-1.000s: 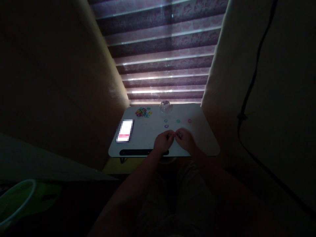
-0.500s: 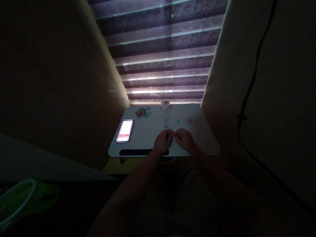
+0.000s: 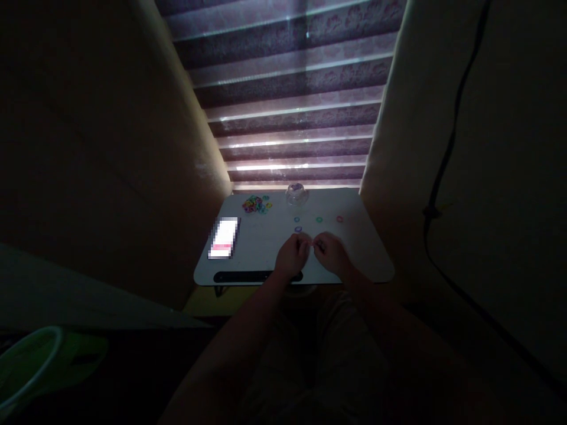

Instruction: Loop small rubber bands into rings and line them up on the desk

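Observation:
Near the front of the white table (image 3: 257, 248), my left hand (image 3: 292, 255) and my right hand (image 3: 331, 254) meet at the fingertips, both closed in a pinch. A tiny pinkish bit shows between them, too small and dark to name. Just beyond the fingers lies a purple ring (image 3: 298, 229), with a blue ring (image 3: 296, 219) behind it. A green ring (image 3: 319, 219) and a pink ring (image 3: 339, 219) continue that row to the right. At the back left is a pile of small coloured rings (image 3: 254, 205), which look like elastic bands.
A clear round container (image 3: 296, 195) stands at the table's back edge. On the left lies a phone (image 3: 224, 238) with a lit, blurred screen. A black strip (image 3: 243, 276) runs along the front edge. Blinds (image 3: 292, 130) hang behind; a green basket (image 3: 53, 360) is at lower left.
Both hands keep pinching at nearly the same spot, with only slight finger movement. The whole view has shifted a little; the rings on the table lie as before.

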A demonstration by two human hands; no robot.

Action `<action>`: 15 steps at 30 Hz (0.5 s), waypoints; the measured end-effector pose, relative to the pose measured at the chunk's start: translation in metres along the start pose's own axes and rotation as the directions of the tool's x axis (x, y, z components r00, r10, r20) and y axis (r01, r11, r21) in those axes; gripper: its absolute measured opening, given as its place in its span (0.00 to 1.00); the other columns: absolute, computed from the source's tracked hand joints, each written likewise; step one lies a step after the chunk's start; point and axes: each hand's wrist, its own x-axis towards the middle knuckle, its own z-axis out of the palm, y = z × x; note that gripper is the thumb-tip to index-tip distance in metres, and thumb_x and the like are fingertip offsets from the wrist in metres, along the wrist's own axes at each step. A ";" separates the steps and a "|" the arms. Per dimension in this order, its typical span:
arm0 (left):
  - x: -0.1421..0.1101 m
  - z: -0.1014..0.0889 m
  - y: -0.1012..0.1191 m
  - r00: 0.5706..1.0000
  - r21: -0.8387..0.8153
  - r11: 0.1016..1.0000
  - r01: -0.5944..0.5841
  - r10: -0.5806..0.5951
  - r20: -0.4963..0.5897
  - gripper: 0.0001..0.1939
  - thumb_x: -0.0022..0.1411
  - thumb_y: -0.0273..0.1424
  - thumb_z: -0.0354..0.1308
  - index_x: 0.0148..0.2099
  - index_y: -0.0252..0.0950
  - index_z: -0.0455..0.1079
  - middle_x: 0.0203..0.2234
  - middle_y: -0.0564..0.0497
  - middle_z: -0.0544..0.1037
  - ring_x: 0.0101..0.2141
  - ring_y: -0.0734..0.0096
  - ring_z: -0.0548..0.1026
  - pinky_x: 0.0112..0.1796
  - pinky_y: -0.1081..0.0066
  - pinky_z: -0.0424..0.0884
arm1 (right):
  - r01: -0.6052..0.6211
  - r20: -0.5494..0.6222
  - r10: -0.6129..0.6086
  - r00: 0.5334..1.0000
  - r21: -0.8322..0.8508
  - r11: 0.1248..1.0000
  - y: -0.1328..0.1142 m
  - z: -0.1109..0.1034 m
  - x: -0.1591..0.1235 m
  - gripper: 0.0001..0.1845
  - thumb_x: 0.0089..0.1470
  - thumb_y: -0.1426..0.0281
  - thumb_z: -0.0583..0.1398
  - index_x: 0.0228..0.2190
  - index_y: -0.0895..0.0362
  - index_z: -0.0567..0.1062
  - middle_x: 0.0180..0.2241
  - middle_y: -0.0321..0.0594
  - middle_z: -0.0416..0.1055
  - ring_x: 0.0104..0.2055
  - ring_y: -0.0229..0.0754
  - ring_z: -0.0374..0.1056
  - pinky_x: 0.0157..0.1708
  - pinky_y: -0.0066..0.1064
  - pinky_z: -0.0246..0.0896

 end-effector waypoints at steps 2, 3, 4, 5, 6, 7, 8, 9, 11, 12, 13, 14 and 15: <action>-0.001 -0.001 0.001 1.000 -0.003 1.000 0.010 -0.010 0.010 0.09 0.66 0.37 0.50 0.39 0.36 0.65 0.32 0.50 0.75 0.32 0.71 0.72 0.35 0.72 0.65 | -0.004 -0.003 0.005 1.000 0.027 1.000 -0.001 0.000 0.000 0.04 0.49 0.72 0.57 0.30 0.55 0.72 0.27 0.38 0.68 0.28 0.38 0.63 0.29 0.29 0.56; -0.001 -0.001 0.001 1.000 0.004 1.000 0.010 -0.010 0.021 0.09 0.66 0.37 0.50 0.39 0.36 0.65 0.32 0.50 0.75 0.32 0.71 0.72 0.35 0.72 0.65 | -0.002 -0.002 0.002 1.000 0.027 1.000 -0.001 0.000 0.000 0.04 0.50 0.71 0.58 0.31 0.55 0.72 0.26 0.38 0.68 0.28 0.38 0.63 0.29 0.29 0.56; -0.002 -0.002 0.002 0.999 0.012 1.000 0.008 -0.008 0.032 0.09 0.66 0.37 0.50 0.39 0.37 0.65 0.32 0.50 0.75 0.32 0.71 0.72 0.35 0.72 0.65 | 0.003 0.002 -0.003 1.000 0.018 1.000 -0.001 0.001 0.000 0.04 0.51 0.70 0.58 0.30 0.55 0.72 0.26 0.38 0.68 0.27 0.39 0.63 0.29 0.29 0.56; -0.002 -0.002 0.002 0.999 0.021 1.000 0.003 -0.004 0.040 0.09 0.66 0.36 0.50 0.40 0.37 0.66 0.32 0.51 0.76 0.32 0.71 0.72 0.35 0.72 0.65 | 0.011 0.009 -0.011 1.000 0.001 1.000 0.000 0.001 0.000 0.04 0.52 0.69 0.58 0.29 0.55 0.73 0.26 0.38 0.68 0.27 0.39 0.62 0.29 0.29 0.56; -0.002 -0.002 0.002 0.999 0.029 1.000 -0.001 0.000 0.042 0.09 0.66 0.36 0.49 0.40 0.37 0.66 0.32 0.51 0.76 0.32 0.71 0.72 0.35 0.72 0.65 | 0.021 0.015 -0.021 1.000 -0.020 1.000 0.000 0.001 0.000 0.05 0.53 0.69 0.58 0.27 0.55 0.72 0.25 0.38 0.68 0.28 0.39 0.63 0.30 0.30 0.55; -0.002 -0.002 0.002 0.999 0.036 0.999 -0.003 0.001 0.045 0.09 0.66 0.36 0.49 0.40 0.37 0.66 0.32 0.51 0.76 0.32 0.71 0.72 0.35 0.72 0.65 | 0.026 0.023 -0.025 0.999 -0.036 0.999 0.000 0.002 0.001 0.07 0.54 0.68 0.57 0.26 0.55 0.72 0.25 0.38 0.68 0.28 0.39 0.63 0.30 0.30 0.55; -0.002 -0.002 0.001 0.999 0.042 0.999 0.001 -0.003 0.045 0.09 0.66 0.36 0.49 0.40 0.37 0.66 0.32 0.51 0.75 0.32 0.71 0.72 0.34 0.72 0.65 | 0.024 0.019 -0.023 1.000 -0.043 0.999 0.000 0.002 0.001 0.07 0.54 0.69 0.57 0.26 0.55 0.72 0.25 0.38 0.68 0.29 0.39 0.63 0.30 0.30 0.55; -0.001 -0.002 0.001 0.999 0.049 0.999 0.007 -0.009 0.042 0.09 0.66 0.36 0.49 0.40 0.37 0.66 0.32 0.51 0.75 0.32 0.71 0.72 0.34 0.72 0.64 | 0.018 0.007 -0.018 1.000 -0.038 0.999 0.000 0.002 0.001 0.07 0.54 0.69 0.57 0.26 0.55 0.72 0.26 0.38 0.69 0.29 0.39 0.63 0.31 0.30 0.55; -0.001 -0.001 0.000 0.999 0.066 0.998 0.020 -0.022 0.035 0.08 0.65 0.36 0.50 0.39 0.37 0.65 0.31 0.51 0.75 0.31 0.70 0.71 0.33 0.72 0.64 | -0.002 -0.006 0.002 1.000 -0.024 1.000 -0.001 0.002 0.000 0.06 0.55 0.69 0.57 0.27 0.56 0.72 0.26 0.38 0.68 0.28 0.38 0.63 0.30 0.29 0.55; -0.001 -0.001 -0.001 0.999 0.072 0.997 0.019 -0.021 0.031 0.08 0.65 0.36 0.50 0.38 0.37 0.65 0.30 0.51 0.75 0.31 0.70 0.71 0.33 0.72 0.64 | -0.007 -0.006 0.006 1.000 -0.020 1.000 -0.001 0.002 0.000 0.06 0.54 0.69 0.57 0.27 0.56 0.72 0.26 0.37 0.68 0.28 0.38 0.63 0.29 0.29 0.55; -0.001 0.000 -0.001 0.999 0.074 0.997 0.015 -0.018 0.029 0.08 0.65 0.36 0.49 0.38 0.38 0.65 0.30 0.51 0.74 0.31 0.70 0.71 0.33 0.72 0.64 | -0.008 -0.004 0.008 1.000 -0.017 1.000 -0.002 0.001 0.000 0.06 0.54 0.69 0.57 0.27 0.56 0.71 0.25 0.37 0.68 0.27 0.37 0.62 0.29 0.28 0.55; -0.001 0.000 -0.001 1.000 0.076 0.997 0.011 -0.013 0.025 0.08 0.65 0.36 0.49 0.38 0.38 0.65 0.30 0.51 0.74 0.31 0.70 0.71 0.33 0.72 0.63 | -0.005 -0.001 0.005 1.000 -0.017 1.000 -0.003 0.001 0.000 0.06 0.54 0.70 0.57 0.27 0.56 0.71 0.25 0.37 0.68 0.27 0.37 0.62 0.29 0.28 0.54; -0.001 0.000 -0.002 1.000 0.078 0.997 0.011 -0.012 0.023 0.08 0.65 0.36 0.49 0.38 0.38 0.65 0.30 0.51 0.74 0.31 0.70 0.71 0.33 0.72 0.63 | -0.002 0.001 0.002 1.000 -0.018 1.000 -0.004 0.000 0.000 0.06 0.54 0.70 0.57 0.26 0.56 0.71 0.25 0.37 0.68 0.27 0.37 0.62 0.28 0.28 0.54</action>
